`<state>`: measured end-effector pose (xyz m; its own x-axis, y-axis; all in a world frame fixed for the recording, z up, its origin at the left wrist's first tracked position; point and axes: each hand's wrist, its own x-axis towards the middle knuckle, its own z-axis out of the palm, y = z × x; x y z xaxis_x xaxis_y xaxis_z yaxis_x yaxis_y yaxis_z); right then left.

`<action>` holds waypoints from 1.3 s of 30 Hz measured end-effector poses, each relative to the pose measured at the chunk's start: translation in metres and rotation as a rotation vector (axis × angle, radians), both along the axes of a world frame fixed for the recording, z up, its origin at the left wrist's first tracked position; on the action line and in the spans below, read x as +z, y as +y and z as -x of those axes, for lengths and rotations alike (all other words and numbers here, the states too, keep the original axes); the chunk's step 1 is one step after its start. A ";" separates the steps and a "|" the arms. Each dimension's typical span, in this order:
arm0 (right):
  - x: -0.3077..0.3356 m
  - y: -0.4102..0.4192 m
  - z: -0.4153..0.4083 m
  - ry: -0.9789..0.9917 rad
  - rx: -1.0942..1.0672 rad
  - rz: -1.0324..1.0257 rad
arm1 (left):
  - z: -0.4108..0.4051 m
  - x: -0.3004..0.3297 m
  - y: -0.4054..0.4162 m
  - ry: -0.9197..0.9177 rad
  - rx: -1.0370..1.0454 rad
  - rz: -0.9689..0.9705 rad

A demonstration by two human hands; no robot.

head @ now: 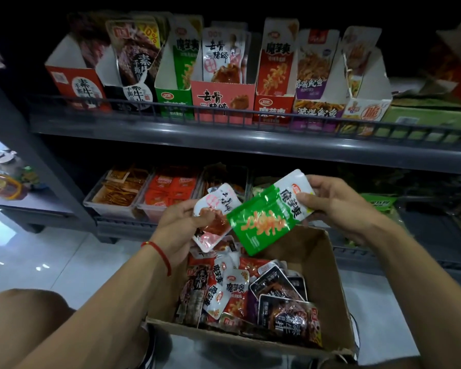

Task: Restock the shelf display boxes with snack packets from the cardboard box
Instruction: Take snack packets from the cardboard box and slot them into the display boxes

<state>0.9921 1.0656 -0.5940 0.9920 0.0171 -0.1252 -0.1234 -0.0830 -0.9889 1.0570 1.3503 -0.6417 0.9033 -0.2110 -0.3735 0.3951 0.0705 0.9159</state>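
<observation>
My right hand [330, 206] pinches the white top of a green snack packet [264, 219] and holds it tilted above the cardboard box [328, 283]. My left hand [181, 222] grips a small stack of pink-and-white packets [213, 209] just left of the green one. The box sits low in front of me, with several mixed red, white and black packets [250, 294] lying in it. On the upper shelf stands a row of display boxes, among them a green one [173, 102] and a pink one [221, 102].
A grey rail [224, 113] runs along the upper shelf's front edge. Clear trays [115, 201] of orange and red packets fill the lower shelf behind my hands. Shiny white floor lies to the left. My knee [24, 307] shows at lower left.
</observation>
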 end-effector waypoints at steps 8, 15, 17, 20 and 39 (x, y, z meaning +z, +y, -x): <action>0.013 0.026 -0.012 -0.051 -0.073 0.322 | 0.015 0.041 -0.011 0.138 -0.288 0.276; 0.033 0.044 -0.005 -0.065 -0.024 0.324 | 0.022 0.046 -0.010 -0.106 -0.266 0.097; 0.041 0.046 -0.003 -0.045 0.029 0.315 | 0.019 0.049 -0.007 -0.204 -0.243 0.062; 0.054 0.051 -0.007 -0.065 0.027 0.324 | 0.013 0.058 -0.001 -0.322 -0.222 0.056; 0.201 0.091 -0.157 -0.488 -0.086 0.685 | -0.058 0.119 0.066 -0.340 0.393 0.304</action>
